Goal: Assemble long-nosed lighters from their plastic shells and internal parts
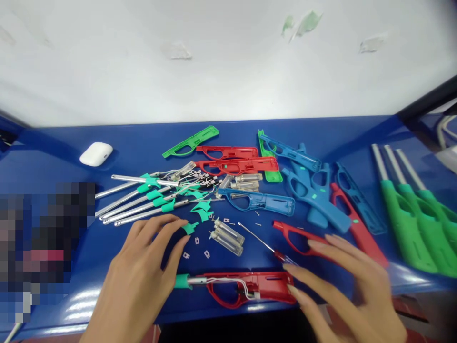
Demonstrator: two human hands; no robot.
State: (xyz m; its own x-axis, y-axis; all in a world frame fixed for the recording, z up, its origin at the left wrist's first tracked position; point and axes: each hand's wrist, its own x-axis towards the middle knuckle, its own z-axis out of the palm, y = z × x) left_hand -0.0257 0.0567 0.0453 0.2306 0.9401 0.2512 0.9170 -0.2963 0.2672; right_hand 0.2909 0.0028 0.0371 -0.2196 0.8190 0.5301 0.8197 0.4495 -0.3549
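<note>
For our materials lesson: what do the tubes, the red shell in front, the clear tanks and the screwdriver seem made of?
Tubes: shiny metal, by their silvery glints; which metal is unclear.
Red shell: probably moulded plastic, glossy and evenly coloured.
Clear tanks: likely see-through plastic, though glass isn't ruled out.
Screwdriver: seemingly metal shaft, thin and silvery; reddish, translucent-looking handle suggests plastic.

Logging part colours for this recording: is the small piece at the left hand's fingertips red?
No, the small piece at the fingertips of the left hand is teal green.
</note>
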